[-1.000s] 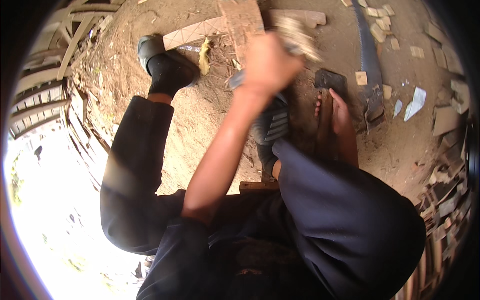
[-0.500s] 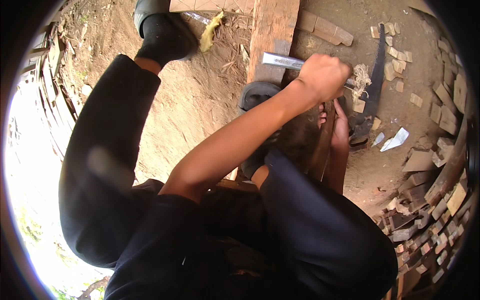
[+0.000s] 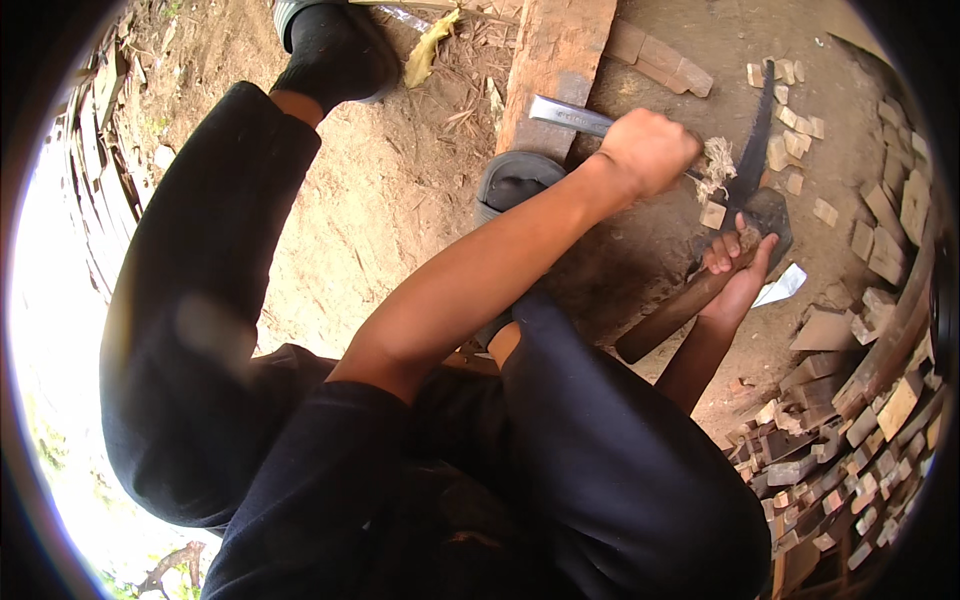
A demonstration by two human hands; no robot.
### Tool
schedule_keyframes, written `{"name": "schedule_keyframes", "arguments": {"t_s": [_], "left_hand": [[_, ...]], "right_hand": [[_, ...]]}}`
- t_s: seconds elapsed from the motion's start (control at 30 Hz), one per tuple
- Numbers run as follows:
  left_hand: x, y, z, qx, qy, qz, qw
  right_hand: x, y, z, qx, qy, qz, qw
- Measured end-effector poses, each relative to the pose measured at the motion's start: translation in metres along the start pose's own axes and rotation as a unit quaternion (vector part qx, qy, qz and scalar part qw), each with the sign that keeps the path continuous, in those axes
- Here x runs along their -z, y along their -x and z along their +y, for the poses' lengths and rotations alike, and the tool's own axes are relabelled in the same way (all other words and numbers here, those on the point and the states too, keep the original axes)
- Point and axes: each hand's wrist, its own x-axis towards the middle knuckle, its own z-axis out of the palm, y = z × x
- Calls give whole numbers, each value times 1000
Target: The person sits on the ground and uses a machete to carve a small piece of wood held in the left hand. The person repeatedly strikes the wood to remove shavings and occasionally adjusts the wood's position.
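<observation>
My left hand (image 3: pixel 652 152) is closed around a chisel (image 3: pixel 568 114), whose flat metal blade points left over the end of a wooden plank (image 3: pixel 545 75). Frayed fibre shows at the chisel's other end, just past my fist. Lower and to the right, my right hand (image 3: pixel 738 285) grips a hammer (image 3: pixel 675 315) along its brown wooden handle, close to the dark, blocky head. The handle's free end points down toward my right knee. My sandalled foot (image 3: pixel 518 185) rests against the near end of the plank.
A dark saw blade (image 3: pixel 758 135) lies on the dirt beyond the hammer head. Small wood offcuts (image 3: pixel 790 145) are scattered beside it. Heaped wood blocks (image 3: pixel 840 460) fill the right side. A pale scrap (image 3: pixel 780 287) lies by my right hand, and a yellow leaf (image 3: pixel 430 50) near my left foot.
My right hand has moved right with the hammer, which now lies more slanted and shows its head. My left hand has stayed nearly in place with the chisel.
</observation>
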Motion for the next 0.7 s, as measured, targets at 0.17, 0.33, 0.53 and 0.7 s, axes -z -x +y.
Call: {"name": "schedule_keyframes", "arguments": {"t_s": [0.17, 0.33, 0.53, 0.7], "left_hand": [[-1, -2, -3, 5, 1, 15, 1000], [-1, -1, -3, 5, -3, 12, 1000], [-10, 7, -7, -15, -30, -7, 999], [-7, 7, -12, 10, -37, 9, 999]], "right_hand": [[-34, 19, 5, -4, 169, 24, 985], [-24, 4, 3, -3, 17, 0, 1000], [-27, 20, 3, -33, 101, 15, 994], [-31, 23, 12, -44, 158, 7, 986]]}}
